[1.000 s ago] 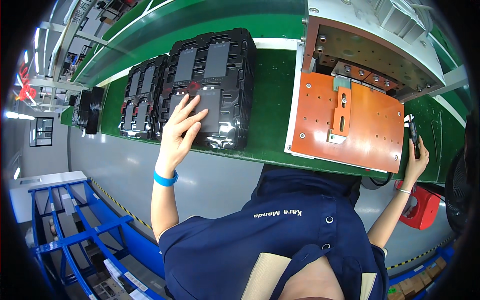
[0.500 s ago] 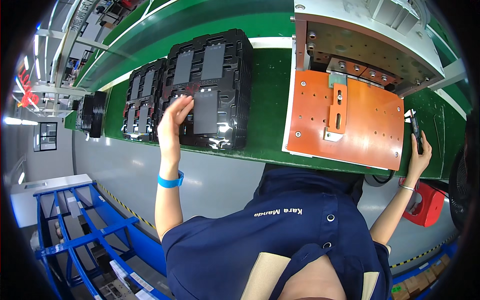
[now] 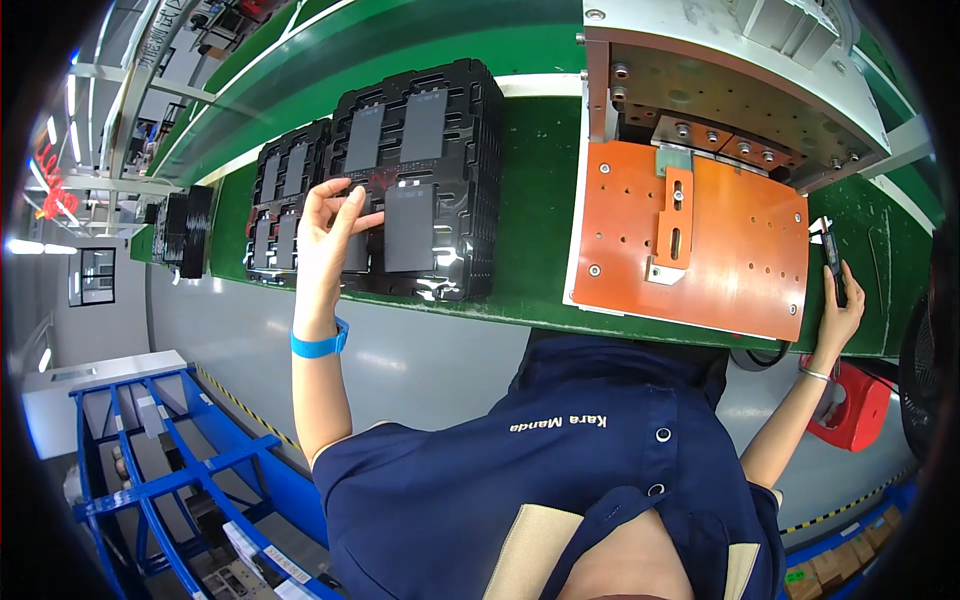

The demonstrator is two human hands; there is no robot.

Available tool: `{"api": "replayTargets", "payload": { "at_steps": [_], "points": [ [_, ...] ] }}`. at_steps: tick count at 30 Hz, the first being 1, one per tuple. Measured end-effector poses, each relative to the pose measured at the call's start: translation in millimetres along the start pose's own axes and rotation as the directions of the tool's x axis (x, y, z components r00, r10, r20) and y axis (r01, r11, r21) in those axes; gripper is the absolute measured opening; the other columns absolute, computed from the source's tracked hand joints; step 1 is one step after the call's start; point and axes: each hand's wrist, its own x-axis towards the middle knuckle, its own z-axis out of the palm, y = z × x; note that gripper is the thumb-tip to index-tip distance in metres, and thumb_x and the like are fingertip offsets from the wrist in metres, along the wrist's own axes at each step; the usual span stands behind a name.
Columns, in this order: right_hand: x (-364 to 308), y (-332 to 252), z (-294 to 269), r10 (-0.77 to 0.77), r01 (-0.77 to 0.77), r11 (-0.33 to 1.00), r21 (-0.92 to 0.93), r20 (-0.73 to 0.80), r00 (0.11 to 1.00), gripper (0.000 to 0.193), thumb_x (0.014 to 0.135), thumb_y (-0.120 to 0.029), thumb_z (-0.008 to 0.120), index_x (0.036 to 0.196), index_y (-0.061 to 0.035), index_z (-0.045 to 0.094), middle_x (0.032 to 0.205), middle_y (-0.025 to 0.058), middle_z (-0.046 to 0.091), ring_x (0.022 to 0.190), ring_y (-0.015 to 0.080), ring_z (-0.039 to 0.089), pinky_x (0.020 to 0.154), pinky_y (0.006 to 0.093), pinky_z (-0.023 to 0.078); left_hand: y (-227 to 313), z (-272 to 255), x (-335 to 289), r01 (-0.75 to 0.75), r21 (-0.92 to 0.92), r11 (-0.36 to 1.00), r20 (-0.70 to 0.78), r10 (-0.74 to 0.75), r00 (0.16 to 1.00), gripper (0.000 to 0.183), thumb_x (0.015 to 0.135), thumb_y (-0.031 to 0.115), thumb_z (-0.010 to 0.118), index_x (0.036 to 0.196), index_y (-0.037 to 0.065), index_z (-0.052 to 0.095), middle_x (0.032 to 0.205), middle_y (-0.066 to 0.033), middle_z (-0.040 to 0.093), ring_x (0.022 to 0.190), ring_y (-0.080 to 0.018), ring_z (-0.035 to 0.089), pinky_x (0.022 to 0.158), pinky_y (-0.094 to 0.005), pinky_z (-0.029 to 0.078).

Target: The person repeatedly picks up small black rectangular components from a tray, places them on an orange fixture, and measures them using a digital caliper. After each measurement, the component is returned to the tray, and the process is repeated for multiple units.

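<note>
My left hand (image 3: 330, 222) hovers at the left side of a stack of black plastic trays (image 3: 480, 170), thumb and fingers apart, nothing visible in them. Flat dark grey pouch cells lie in the top tray: one cell (image 3: 410, 228) is just right of my fingertips, two more, a cell (image 3: 364, 138) and another cell (image 3: 423, 124), lie in the far row. A fourth cell (image 3: 356, 252) is partly hidden by my hand. At the far right, my right hand (image 3: 842, 308) grips a slim black caliper (image 3: 831, 258) with silvery jaws, beside the orange fixture plate (image 3: 735, 240).
A second tray stack (image 3: 290, 170) with cells stands to the left, and more black trays (image 3: 183, 230) farther along the green bench (image 3: 540, 220). A metal press frame (image 3: 740, 70) rises behind the orange plate. A red stool (image 3: 850, 408) is below the bench at right.
My left hand has drawn back a little leftward from the near right cell, its fingers spreading. My right hand and the caliper have hardly moved.
</note>
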Motion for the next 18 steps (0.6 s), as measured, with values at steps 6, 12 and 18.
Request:
{"api": "replayTargets", "payload": {
  "at_steps": [6,12,18],
  "points": [
    [-1,-1,1,-0.024,0.024,1.0,0.004,-0.011,1.0,0.038,0.083,-0.031,0.075,0.118,-0.0152,0.07,0.102,0.0075,0.063,0.096,0.0211,0.059,0.085,0.0333,0.045,0,-1,10,-0.049,0.324,0.945,0.069,0.028,0.997,0.062,0.074,0.01,0.081,0.128,0.006,0.053,0.1,-0.0045,0.057,0.082,-0.015,0.066,0.086,-0.0262,0.048],
    [-1,-5,-2,-0.036,0.036,0.999,-0.005,-0.007,0.999,0.038,0.083,-0.03,0.075,0.118,-0.0146,0.07,0.102,0.0073,0.063,0.096,0.0211,0.059,0.085,0.0329,0.045,1,-1,8,-0.115,0.21,0.971,0.153,0.084,0.985,0.07,0.068,0.011,0.085,0.13,0.011,0.053,0.101,-0.0045,0.058,0.077,-0.0145,0.066,0.09,-0.0313,0.048],
    [0,-5,-1,0.007,-0.007,1.0,0.028,0.013,1.0,0.037,0.084,-0.03,0.075,0.117,-0.0136,0.07,0.102,0.0071,0.062,0.096,0.0197,0.059,0.084,0.031,0.045,11,6,0,-0.302,0.532,0.791,0.012,0.349,0.937,0.063,0.069,0.011,0.085,0.125,0.006,0.056,0.096,-0.0064,0.059,0.066,-0.0135,0.067,0.074,-0.0267,0.052]
  ]
}}
